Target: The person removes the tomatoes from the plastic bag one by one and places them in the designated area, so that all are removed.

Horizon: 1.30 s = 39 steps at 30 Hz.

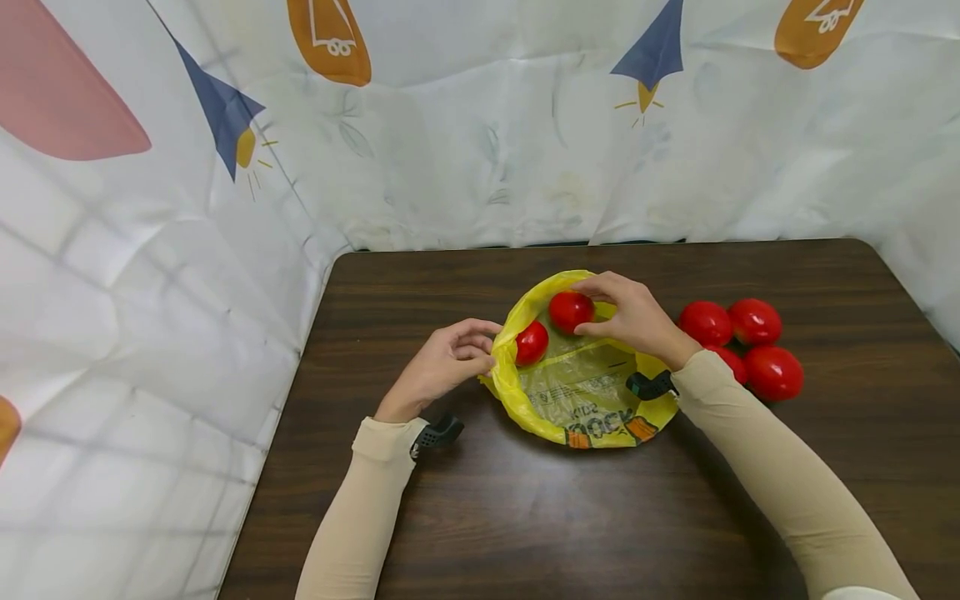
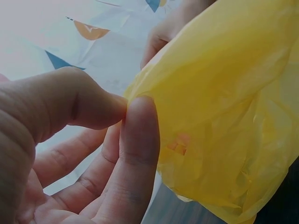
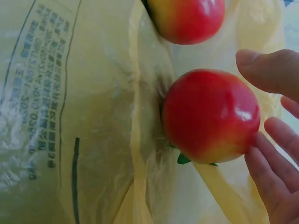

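Red tomato [image 3: 210,116] in yellow bag [image 3: 103,93], beside fingers [image 3: 268,179] of right hand [image 1: 633,321].

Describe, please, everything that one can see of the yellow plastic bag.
The yellow plastic bag looks thin, wrinkled and partly see-through, with dark lettering and orange patches near its front edge. It lies on the dark wood-look table, its mouth spread wide. Two red tomatoes are inside, toward the far left. The left hand pinches the rim at left; the right hand is over the mouth, and whether it touches the bag is unclear.
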### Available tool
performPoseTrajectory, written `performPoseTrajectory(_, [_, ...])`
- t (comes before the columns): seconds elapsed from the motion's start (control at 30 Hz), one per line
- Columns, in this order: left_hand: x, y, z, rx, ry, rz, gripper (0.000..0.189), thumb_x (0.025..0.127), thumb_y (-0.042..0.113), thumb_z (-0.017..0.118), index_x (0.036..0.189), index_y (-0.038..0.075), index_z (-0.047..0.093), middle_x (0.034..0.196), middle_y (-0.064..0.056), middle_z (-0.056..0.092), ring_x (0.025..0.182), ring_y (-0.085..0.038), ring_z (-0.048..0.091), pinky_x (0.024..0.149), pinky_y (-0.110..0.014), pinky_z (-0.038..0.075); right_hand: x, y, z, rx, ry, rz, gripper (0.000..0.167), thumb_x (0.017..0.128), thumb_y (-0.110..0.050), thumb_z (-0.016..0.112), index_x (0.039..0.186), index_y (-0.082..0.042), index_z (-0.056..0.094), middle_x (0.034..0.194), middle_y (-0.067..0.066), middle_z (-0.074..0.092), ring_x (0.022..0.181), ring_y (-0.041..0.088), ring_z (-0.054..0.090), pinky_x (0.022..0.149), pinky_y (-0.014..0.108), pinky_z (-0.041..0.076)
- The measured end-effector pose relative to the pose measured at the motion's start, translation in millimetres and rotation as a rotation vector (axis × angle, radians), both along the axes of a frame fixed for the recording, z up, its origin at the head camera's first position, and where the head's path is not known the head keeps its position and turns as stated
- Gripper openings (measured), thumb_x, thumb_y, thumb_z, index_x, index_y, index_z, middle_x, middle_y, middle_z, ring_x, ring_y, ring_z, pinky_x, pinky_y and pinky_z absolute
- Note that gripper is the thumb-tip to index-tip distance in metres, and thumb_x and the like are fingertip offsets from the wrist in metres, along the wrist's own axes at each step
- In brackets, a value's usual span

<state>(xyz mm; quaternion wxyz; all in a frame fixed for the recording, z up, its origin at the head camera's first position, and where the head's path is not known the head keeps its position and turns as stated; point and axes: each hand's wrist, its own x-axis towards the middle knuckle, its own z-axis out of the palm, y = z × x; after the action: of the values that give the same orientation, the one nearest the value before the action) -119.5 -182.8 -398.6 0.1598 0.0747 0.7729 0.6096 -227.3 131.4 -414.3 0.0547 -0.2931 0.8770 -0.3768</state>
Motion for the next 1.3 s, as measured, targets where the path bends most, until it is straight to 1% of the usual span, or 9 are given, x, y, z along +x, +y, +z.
performPoseTrajectory(0.17, [0.0,0.5,0.3,0.005,0.001,-0.006,0.044,0.094,0.009,0.067,0.138,0.011,0.059,0.115,-0.014,0.067,0.096,-0.019,0.071,0.088,-0.046,0.062,-0.3,-3.6,-3.9,0.046,0.028,-0.007,0.060,0.082,-0.021,0.089,0.135,-0.013,0.064,0.135,0.010,0.062,0.122,0.034,0.066,0.104,0.053,0.056])
performPoseTrajectory(0.37, [-0.6,0.5,0.1,0.008,-0.007,-0.002,0.044,0.094,0.009,0.067,0.138,0.012,0.059,0.115,-0.013,0.066,0.096,-0.019,0.071,0.086,-0.043,0.063,-0.9,-6.8,-7.6,0.069,0.027,0.006,0.063,0.080,-0.021,0.091,0.136,-0.014,0.063,0.136,0.011,0.061,0.121,0.035,0.066,0.100,0.052,0.059])
performPoseTrajectory(0.6, [-1.0,0.6,0.0,0.006,-0.010,0.003,0.045,0.094,0.009,0.067,0.138,0.011,0.059,0.115,-0.013,0.066,0.096,-0.019,0.071,0.085,-0.043,0.062,-0.8,-8.8,-9.6,0.085,0.032,0.008,0.065,0.078,-0.020,0.092,0.137,-0.011,0.063,0.138,0.013,0.060,0.121,0.036,0.067,0.100,0.051,0.059])
performPoseTrajectory(0.83, [-0.8,0.0,0.3,0.012,-0.003,-0.001,0.046,0.095,0.009,0.068,0.140,0.010,0.058,0.116,-0.015,0.066,0.095,-0.018,0.071,0.083,-0.038,0.062,-1.0,-11.4,-13.4,0.119,0.039,-0.008,0.070,0.076,-0.023,0.093,0.138,-0.012,0.062,0.139,0.014,0.058,0.120,0.036,0.067,0.101,0.053,0.058])
performPoseTrajectory(1.03, [-1.0,0.0,-0.6,0.010,-0.012,0.009,0.045,0.094,0.009,0.068,0.138,0.012,0.059,0.115,-0.013,0.066,0.096,-0.019,0.071,0.085,-0.042,0.063,0.1,-12.6,-14.8,0.129,0.062,-0.015,0.069,0.077,-0.025,0.093,0.137,-0.012,0.062,0.140,0.015,0.057,0.117,0.036,0.068,0.098,0.052,0.059])
performPoseTrajectory(1.13, [-1.0,-0.1,-0.7,0.010,-0.009,0.011,0.045,0.094,0.009,0.068,0.138,0.012,0.059,0.116,-0.013,0.067,0.096,-0.019,0.071,0.085,-0.041,0.063,0.6,-12.9,-14.2,0.112,0.052,-0.018,0.068,0.077,-0.025,0.093,0.136,-0.012,0.063,0.139,0.014,0.058,0.117,0.036,0.069,0.098,0.052,0.060])
performPoseTrajectory(1.3, [-0.9,-0.7,-1.2,0.013,0.000,0.004,0.046,0.094,0.008,0.068,0.139,0.010,0.058,0.117,-0.015,0.066,0.096,-0.019,0.071,0.084,-0.037,0.063,1.1,-12.9,-12.7,0.077,-0.003,-0.025,0.068,0.076,-0.026,0.093,0.135,-0.012,0.064,0.135,0.012,0.061,0.118,0.035,0.068,0.101,0.052,0.058])
